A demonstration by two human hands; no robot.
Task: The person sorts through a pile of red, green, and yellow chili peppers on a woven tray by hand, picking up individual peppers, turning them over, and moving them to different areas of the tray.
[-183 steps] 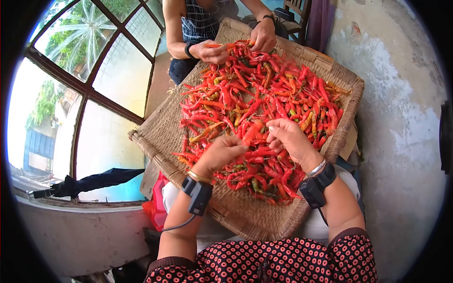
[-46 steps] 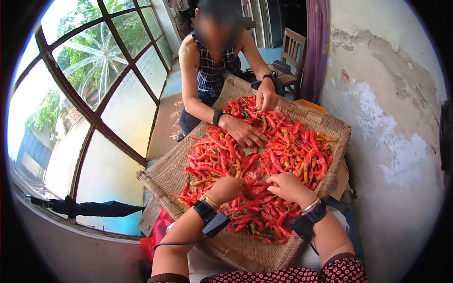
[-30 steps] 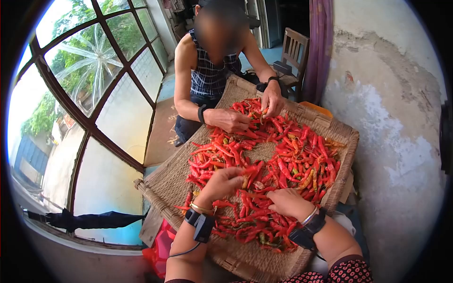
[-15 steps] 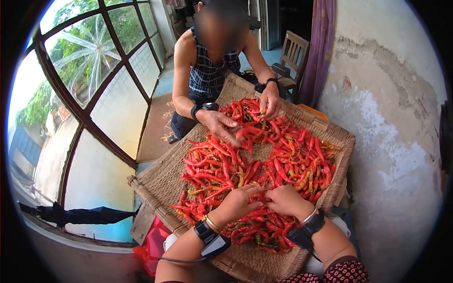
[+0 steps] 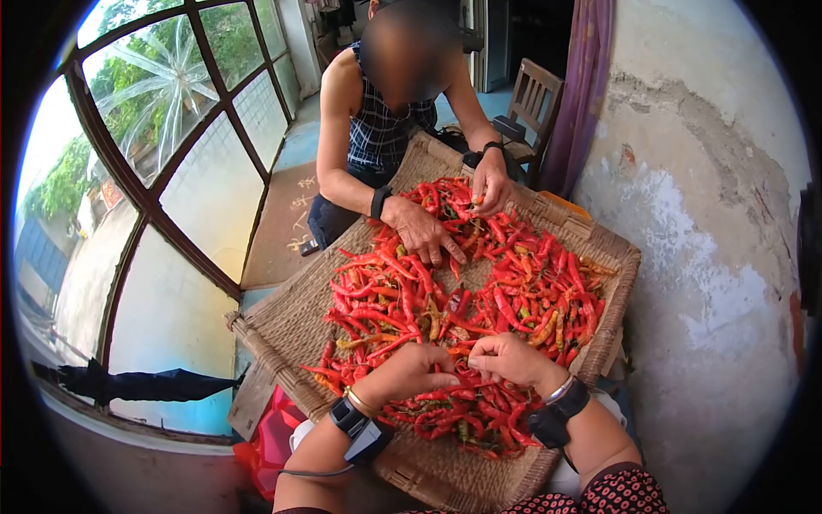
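Observation:
A wide woven tray (image 5: 282, 321) carries a big heap of red chili peppers (image 5: 514, 308), a few of them orange or green. Over the near part of the heap, my left hand (image 5: 409, 374) is closed, fingers curled and thumb pointing right. Close beside it on the right, my right hand (image 5: 516, 363) is closed in a pinch, its fingertips facing the left hand's. A small gap separates the two. Whatever lies between the fingers is too small or hidden to make out.
Across the tray a co-worker crouches, one hand (image 5: 419, 231) down among the peppers and the other hand (image 5: 491, 184) at the far edge. A window frame (image 5: 154, 206) and folded umbrella (image 5: 145, 385) are on the left; a rough wall (image 5: 702, 257) stands right, a wooden chair (image 5: 535, 103) behind.
My hands have drawn slightly apart from each other. The co-worker's hand that was lifting peppers has lowered onto the heap, with its fingers pointing down at the peppers.

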